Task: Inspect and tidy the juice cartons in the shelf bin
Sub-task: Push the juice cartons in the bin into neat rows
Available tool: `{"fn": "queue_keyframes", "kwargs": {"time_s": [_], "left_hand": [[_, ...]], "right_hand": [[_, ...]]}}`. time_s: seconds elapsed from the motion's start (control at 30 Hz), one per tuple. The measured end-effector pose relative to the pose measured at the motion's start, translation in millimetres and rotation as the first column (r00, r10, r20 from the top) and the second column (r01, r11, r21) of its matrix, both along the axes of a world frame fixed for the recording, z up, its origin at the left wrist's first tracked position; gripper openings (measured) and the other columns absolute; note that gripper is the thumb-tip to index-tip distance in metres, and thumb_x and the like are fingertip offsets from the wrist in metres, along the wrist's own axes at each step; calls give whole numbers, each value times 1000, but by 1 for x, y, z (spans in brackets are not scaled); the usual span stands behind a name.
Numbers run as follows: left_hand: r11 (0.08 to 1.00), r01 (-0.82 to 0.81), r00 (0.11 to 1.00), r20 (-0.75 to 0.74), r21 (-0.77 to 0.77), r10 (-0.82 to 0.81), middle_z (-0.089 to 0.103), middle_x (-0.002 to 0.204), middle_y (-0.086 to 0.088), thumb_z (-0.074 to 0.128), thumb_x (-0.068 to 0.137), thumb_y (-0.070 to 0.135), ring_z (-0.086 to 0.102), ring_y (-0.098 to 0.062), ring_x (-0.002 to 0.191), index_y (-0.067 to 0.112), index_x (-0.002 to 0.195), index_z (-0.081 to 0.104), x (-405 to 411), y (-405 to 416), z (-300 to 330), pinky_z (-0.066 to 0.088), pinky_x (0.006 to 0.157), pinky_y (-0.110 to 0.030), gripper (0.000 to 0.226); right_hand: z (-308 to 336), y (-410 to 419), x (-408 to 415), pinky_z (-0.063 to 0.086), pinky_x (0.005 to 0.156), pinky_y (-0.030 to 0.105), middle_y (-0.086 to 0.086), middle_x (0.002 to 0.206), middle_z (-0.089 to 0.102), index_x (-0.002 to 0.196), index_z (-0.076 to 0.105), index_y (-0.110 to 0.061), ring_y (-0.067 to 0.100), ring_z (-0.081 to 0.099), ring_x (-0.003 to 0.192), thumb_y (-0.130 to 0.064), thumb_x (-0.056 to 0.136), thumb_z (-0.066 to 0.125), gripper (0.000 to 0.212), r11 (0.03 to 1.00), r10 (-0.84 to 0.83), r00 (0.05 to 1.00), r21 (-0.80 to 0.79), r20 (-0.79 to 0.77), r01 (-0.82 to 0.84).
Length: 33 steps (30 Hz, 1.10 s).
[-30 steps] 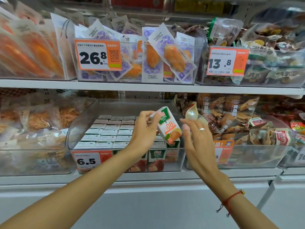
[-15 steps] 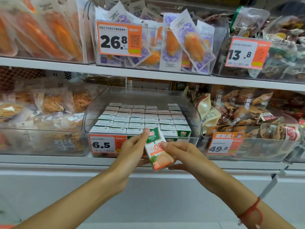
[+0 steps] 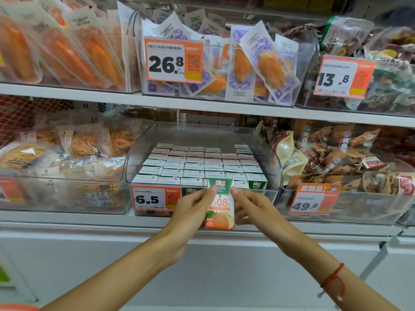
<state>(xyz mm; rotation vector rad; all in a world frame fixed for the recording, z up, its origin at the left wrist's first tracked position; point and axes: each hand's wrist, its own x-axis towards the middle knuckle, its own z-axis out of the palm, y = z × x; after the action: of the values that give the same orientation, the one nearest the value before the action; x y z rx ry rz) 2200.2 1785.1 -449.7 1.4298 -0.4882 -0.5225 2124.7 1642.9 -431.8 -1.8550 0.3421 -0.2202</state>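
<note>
Both hands hold one juice carton (image 3: 220, 204) upright, front face toward the camera. Left hand (image 3: 190, 208) grips the carton's left edge, thumb tip pressed near the upper left corner, fingers curled behind. Right hand (image 3: 251, 208) grips the right edge in mirror fashion, thumb tip at the upper right corner, fingers curled round the side. The carton sits between the two hands, in front of the clear bin (image 3: 272, 158) and below its front rim, with its base level with the shelf edge (image 3: 89, 221).

Carton print: green top with "100%", an orange band reading "0.8", fruit picture at the bottom.

Just beyond the fingertips, inside the bin: packed cartons (image 3: 197, 167) standing in close rows, white tops up. At the far end of the grid, ahead of the right thumb, one slot looks unfilled; cannot tell how deep.

To the left of the left hand, touching the bin front: a price tag (image 3: 155, 199) marked 6.5. To the right of the right hand, on the neighbouring bin: a second price tag (image 3: 311, 202) marked 49.8.

Red string bracelet (image 3: 334, 280) on the right wrist, well back from the hand.

Above both hands, on the upper shelf: snack packs (image 3: 258, 66) in clear bins.
</note>
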Motion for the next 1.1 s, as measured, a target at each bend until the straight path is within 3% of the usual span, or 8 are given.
{"fn": "queue_keyframes", "kwargs": {"time_s": [0.2,0.37,0.5,0.6,0.7,0.83,0.93,1.1], "left_hand": [[998,20,1000,13,66,-21,76,88,16,46,98,49,72,0,82,36,99,66,3,2,-1,57,76,-19,24],[998,-18,1000,24,63,16,76,84,15,46,98,46,71,2,78,30,96,68,3,3,0,47,58,-4,28],[994,-107,992,64,-3,107,76,78,12,50,96,43,71,1,71,24,90,71,6,5,1,48,57,-7,28],[976,-198,971,119,-92,208,76,78,12,54,94,43,71,0,71,23,90,72,6,6,1,48,59,-9,27],[960,-242,955,142,-138,261,76,82,10,57,89,47,72,-3,75,27,97,68,8,7,1,52,64,-13,24],[956,-278,950,124,-91,287,75,94,6,60,90,42,72,-4,79,24,107,59,11,8,0,58,79,-29,25],[978,-204,963,168,-45,208,75,96,8,62,91,39,70,0,84,26,105,62,8,7,-3,56,77,-19,19],[992,-127,977,172,5,124,74,86,19,72,83,39,71,-2,80,35,101,68,8,12,-2,57,79,-26,18]], "right_hand": [[-6,5,6,51,59,15,-4,66,65,86,67,-17,3,60,59,-48,95,46,38,996,-70,995,-43,75,73],[-5,8,6,54,62,18,7,75,66,95,68,-8,9,61,64,-57,85,48,54,998,-66,996,12,51,66],[-1,9,4,55,67,19,8,90,70,109,67,-19,13,65,75,-47,86,58,37,989,37,998,143,44,-43],[4,8,0,57,75,23,5,106,73,126,56,-24,18,71,95,-33,78,71,51,959,176,984,222,21,-176],[9,9,-2,56,78,22,-3,94,74,131,52,-24,12,71,94,-24,68,78,68,957,198,979,206,47,-204],[10,17,0,57,72,22,3,92,72,120,56,-32,10,71,79,-22,68,85,61,998,58,995,28,79,-60],[5,23,2,57,66,22,-2,83,66,113,56,-42,6,65,64,-22,69,85,57,966,-60,986,-239,155,96],[3,22,0,55,66,23,-8,79,63,101,50,-60,7,63,73,-42,66,83,52,887,-52,976,-440,209,142]]}}
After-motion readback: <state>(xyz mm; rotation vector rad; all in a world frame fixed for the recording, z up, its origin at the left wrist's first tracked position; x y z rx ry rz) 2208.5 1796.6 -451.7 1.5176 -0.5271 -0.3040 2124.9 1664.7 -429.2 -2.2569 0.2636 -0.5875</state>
